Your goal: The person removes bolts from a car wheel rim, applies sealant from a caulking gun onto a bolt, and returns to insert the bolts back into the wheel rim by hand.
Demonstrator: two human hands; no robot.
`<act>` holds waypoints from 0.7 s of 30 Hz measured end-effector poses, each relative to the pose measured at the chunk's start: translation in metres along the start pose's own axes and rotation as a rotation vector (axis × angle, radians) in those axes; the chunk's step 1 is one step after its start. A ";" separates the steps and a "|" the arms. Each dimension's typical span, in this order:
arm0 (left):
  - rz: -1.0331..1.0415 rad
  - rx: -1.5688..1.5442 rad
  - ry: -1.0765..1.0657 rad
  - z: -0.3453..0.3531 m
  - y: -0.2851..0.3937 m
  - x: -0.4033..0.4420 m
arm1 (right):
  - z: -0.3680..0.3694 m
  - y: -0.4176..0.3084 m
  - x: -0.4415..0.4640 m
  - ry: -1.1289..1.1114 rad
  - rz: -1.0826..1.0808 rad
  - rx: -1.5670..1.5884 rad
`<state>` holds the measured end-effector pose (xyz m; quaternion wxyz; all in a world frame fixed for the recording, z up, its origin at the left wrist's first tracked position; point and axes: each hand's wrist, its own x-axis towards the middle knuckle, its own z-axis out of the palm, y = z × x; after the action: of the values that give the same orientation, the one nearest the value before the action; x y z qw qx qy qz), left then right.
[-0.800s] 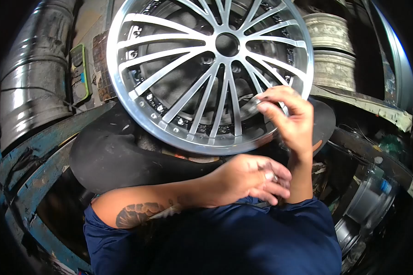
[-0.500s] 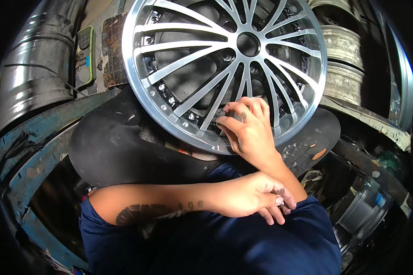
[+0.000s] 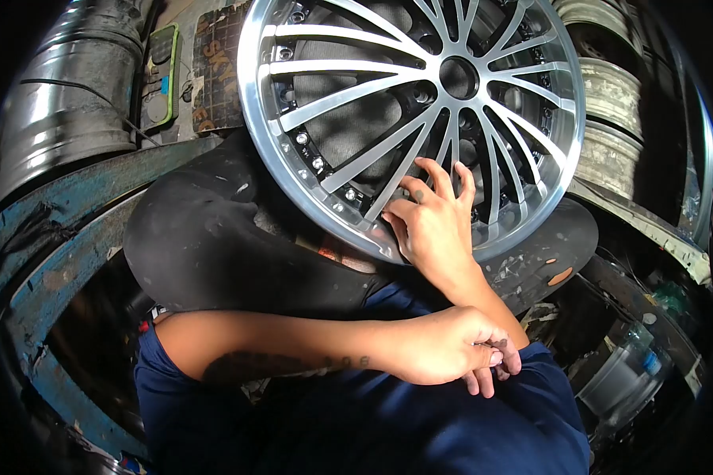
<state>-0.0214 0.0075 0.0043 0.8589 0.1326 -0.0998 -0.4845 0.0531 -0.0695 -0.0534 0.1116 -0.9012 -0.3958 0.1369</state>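
A silver multi-spoke wheel rim (image 3: 259, 95) lies tilted across my thighs, face up, with small bolts round its edge. My right hand (image 3: 436, 218) reaches over its lower part. The thumb and index finger meet low between the spokes, and what they pinch is hidden; the other fingers are bent over the spokes. Below the rim, in front of the dark blue shirt, my left hand (image 3: 471, 352) is curled, thumb against the fingers. Its fingertips look dark and smudged, and anything inside is too small to make out.
A large metal cylinder (image 3: 75, 103) stands at the left, beside a green-edged phone-like object (image 3: 162, 75) and a worn patterned board (image 3: 218, 71). Stacked rims (image 3: 606, 91) are at the right. Blue metal beams (image 3: 95, 198) run at the left; a clear bottle (image 3: 638, 344) sits lower right.
My right hand has come left and down onto the lower rim, and its outer fingers have spread. The rim appears farther right in the view. My left hand stays low, curled.
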 end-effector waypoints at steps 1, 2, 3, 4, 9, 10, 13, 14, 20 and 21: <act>0.004 0.002 0.010 0.000 0.001 0.000 | 0.002 0.000 0.001 0.002 0.009 -0.015; 0.006 0.006 0.020 0.000 0.001 -0.001 | 0.003 0.000 0.002 0.005 0.019 -0.031; 0.008 0.017 0.035 0.000 0.001 -0.001 | 0.004 0.001 0.003 0.006 0.014 -0.041; 0.009 0.026 0.049 0.000 0.001 -0.001 | 0.004 0.002 0.004 0.005 0.009 -0.050; 0.031 0.027 0.087 -0.003 -0.001 0.002 | 0.004 -0.002 0.005 -0.021 0.022 -0.102; 0.039 0.027 0.094 -0.003 -0.001 0.002 | 0.004 -0.002 0.005 -0.030 0.027 -0.114; 0.076 -0.006 0.115 -0.004 -0.001 0.002 | 0.005 -0.001 0.006 -0.054 0.017 -0.158; 0.086 -0.022 0.122 -0.004 -0.001 0.002 | 0.004 -0.001 0.006 -0.069 0.016 -0.165; 0.219 -0.118 0.258 0.000 0.001 0.000 | -0.001 -0.001 0.004 -0.032 -0.004 -0.098; 0.268 -0.103 0.285 -0.001 -0.001 0.001 | -0.005 0.005 0.002 0.018 -0.023 -0.008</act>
<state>-0.0213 0.0064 0.0030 0.9268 0.1412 0.0309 -0.3466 0.0595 -0.0722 -0.0504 0.1132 -0.8982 -0.4058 0.1258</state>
